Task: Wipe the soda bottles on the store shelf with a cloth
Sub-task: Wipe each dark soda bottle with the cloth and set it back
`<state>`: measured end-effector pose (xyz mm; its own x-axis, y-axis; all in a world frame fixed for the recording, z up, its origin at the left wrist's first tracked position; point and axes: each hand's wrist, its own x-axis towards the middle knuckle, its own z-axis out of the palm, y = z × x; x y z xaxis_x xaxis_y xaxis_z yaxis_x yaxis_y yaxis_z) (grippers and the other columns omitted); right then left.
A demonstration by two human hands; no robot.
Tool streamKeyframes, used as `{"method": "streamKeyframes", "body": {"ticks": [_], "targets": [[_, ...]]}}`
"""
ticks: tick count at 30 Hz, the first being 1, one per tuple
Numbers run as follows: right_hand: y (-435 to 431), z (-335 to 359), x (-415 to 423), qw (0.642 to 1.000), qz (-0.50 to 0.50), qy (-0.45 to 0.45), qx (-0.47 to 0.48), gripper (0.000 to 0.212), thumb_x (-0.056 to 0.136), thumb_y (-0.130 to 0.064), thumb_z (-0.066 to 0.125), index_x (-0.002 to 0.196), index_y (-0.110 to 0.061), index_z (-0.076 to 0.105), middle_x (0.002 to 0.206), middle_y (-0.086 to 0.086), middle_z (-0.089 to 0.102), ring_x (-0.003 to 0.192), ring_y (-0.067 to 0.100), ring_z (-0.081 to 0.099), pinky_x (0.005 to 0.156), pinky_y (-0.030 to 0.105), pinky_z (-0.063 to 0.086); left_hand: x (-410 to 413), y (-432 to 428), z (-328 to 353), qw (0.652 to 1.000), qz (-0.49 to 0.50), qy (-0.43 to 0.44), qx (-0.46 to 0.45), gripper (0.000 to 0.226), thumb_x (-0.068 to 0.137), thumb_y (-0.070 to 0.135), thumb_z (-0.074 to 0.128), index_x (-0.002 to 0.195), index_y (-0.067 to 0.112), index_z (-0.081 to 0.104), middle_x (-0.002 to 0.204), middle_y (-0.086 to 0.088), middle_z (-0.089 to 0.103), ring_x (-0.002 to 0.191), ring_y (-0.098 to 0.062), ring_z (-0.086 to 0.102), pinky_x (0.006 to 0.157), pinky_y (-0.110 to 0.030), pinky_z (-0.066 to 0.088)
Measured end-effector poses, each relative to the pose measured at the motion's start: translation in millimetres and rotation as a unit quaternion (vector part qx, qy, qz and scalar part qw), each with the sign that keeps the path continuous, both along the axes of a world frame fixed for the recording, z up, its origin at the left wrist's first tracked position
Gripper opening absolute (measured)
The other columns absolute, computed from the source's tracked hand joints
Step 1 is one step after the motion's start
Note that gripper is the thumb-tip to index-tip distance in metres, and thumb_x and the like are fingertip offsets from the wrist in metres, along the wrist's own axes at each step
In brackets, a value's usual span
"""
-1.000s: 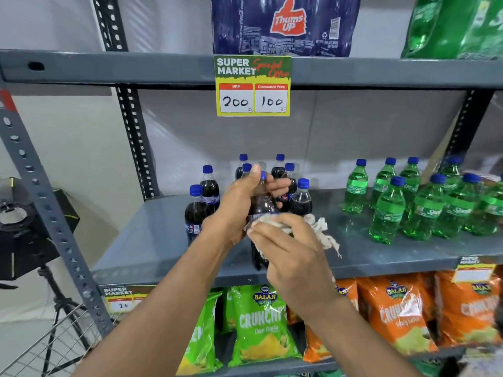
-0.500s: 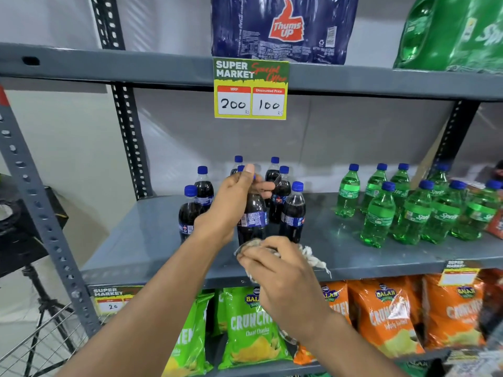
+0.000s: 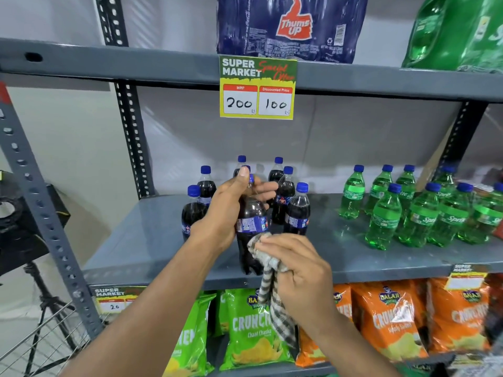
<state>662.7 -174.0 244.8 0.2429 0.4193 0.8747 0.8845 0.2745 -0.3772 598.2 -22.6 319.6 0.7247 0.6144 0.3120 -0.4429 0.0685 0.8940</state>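
Observation:
My left hand [image 3: 231, 210] grips the neck and shoulder of a dark cola bottle [image 3: 250, 232] with a blue label, held upright at the front edge of the grey shelf [image 3: 141, 240]. My right hand [image 3: 296, 276] holds a striped cloth [image 3: 269, 284] pressed against the bottle's lower right side; the cloth's tail hangs down below the shelf edge. Several more cola bottles [image 3: 296, 210] with blue caps stand just behind. Green soda bottles [image 3: 383, 219] are grouped on the shelf's right.
A price tag [image 3: 257, 88] hangs from the upper shelf, under a large blue cola pack [image 3: 291, 25]. Green [image 3: 253, 330] and orange chip bags [image 3: 392, 319] fill the shelf below. A slotted upright [image 3: 40, 202] and a wire basket [image 3: 38, 346] are at left.
The cloth has slid down the held bottle from its upper body to its lower side, and its tail now hangs below the shelf edge. My left hand keeps its grip.

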Motion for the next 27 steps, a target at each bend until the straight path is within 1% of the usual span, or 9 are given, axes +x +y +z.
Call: {"method": "streamKeyframes", "body": {"ticks": [4,7,10,13,15,17,21,25,27], "targets": [[11.8,18.2,6.5,0.995,-0.01,0.089,0.036,0.065,0.065,0.029,0.047,0.103,-0.012,0.078,0.111,-0.004,0.073,0.111,0.012,0.065,0.088,0.025,0.053,4.7,-5.2,-4.7,0.999,-0.04,-0.021,-0.01,0.04,0.1,0.046,0.045,0.095,0.011,0.063,0.116,-0.021,0.076,0.113,-0.033,0.071,0.098,-0.048,0.056],[13.3,9.0,4.5,0.993,-0.01,0.11,0.035,0.068,0.065,0.033,0.047,0.104,-0.013,0.078,0.113,-0.007,0.072,0.114,0.01,0.064,0.093,0.021,0.05,8.8,-1.2,-1.0,0.998,-0.053,-0.03,-0.017,0.04,0.106,0.04,0.04,0.095,0.01,0.064,0.113,-0.02,0.077,0.113,-0.032,0.072,0.091,-0.04,0.06],[6.9,-16.2,1.5,0.993,0.0,0.115,0.022,0.064,0.066,0.026,0.046,0.103,-0.014,0.079,0.113,-0.01,0.072,0.113,0.01,0.064,0.096,0.023,0.05,11.2,7.3,1.0,0.997,-0.061,-0.037,-0.01,0.039,0.108,0.037,0.04,0.095,0.01,0.065,0.111,-0.018,0.078,0.112,-0.032,0.072,0.086,-0.034,0.061],[2.9,-31.1,7.2,0.992,0.013,0.127,-0.01,0.073,0.061,0.036,0.047,0.102,-0.015,0.079,0.11,-0.011,0.073,0.111,0.011,0.065,0.093,0.02,0.05,11.7,14.6,-0.4,0.995,-0.07,-0.013,0.067,0.038,0.107,0.037,0.039,0.098,0.011,0.064,0.114,-0.014,0.078,0.115,-0.03,0.071,0.092,-0.036,0.059],[1.8,-31.9,13.1,0.99,0.021,0.136,-0.028,0.077,0.059,0.038,0.047,0.101,-0.016,0.08,0.108,-0.014,0.074,0.111,0.012,0.065,0.093,0.016,0.048,10.8,17.9,-0.5,0.988,-0.083,0.024,0.13,0.032,0.105,0.037,0.04,0.099,0.017,0.064,0.118,-0.007,0.078,0.115,-0.022,0.071,0.091,-0.033,0.058],[-0.2,-30.4,19.1,0.989,0.021,0.141,-0.028,0.077,0.059,0.038,0.046,0.101,-0.017,0.08,0.11,-0.015,0.073,0.111,0.012,0.065,0.094,0.017,0.048,10.8,19.5,0.8,0.978,-0.092,0.064,0.174,0.027,0.106,0.034,0.04,0.098,0.022,0.063,0.121,0.0,0.077,0.118,-0.014,0.068,0.091,-0.031,0.057],[-6.6,-28.8,29.4,0.989,0.01,0.145,-0.024,0.078,0.061,0.037,0.047,0.103,-0.021,0.079,0.112,-0.017,0.072,0.112,0.009,0.065,0.095,0.018,0.049,16.8,20.1,3.1,0.957,-0.055,0.12,0.258,0.029,0.111,0.021,0.035,0.101,0.022,0.062,0.125,-0.002,0.073,0.129,-0.016,0.06,0.112,-0.03,0.04],[-12.3,-31.5,35.3,0.986,-0.003,0.162,-0.035,0.075,0.066,0.036,0.048,0.104,-0.022,0.078,0.114,-0.019,0.07,0.114,0.006,0.063,0.093,0.01,0.046,19.4,22.3,-0.9,0.952,-0.027,0.151,0.265,0.029,0.112,0.019,0.034,0.102,0.022,0.061,0.134,-0.009,0.068,0.135,-0.016,0.054,0.103,-0.011,0.036],[-14.8,-31.8,37.8,0.984,-0.007,0.174,-0.04,0.073,0.068,0.034,0.049,0.105,-0.022,0.078,0.114,-0.02,0.07,0.115,0.005,0.062,0.093,0.009,0.045,20.3,24.8,-3.5,0.95,-0.014,0.159,0.267,0.029,0.112,0.019,0.034,0.105,0.021,0.061,0.135,-0.007,0.067,0.136,-0.015,0.052,0.102,-0.01,0.035]]}}
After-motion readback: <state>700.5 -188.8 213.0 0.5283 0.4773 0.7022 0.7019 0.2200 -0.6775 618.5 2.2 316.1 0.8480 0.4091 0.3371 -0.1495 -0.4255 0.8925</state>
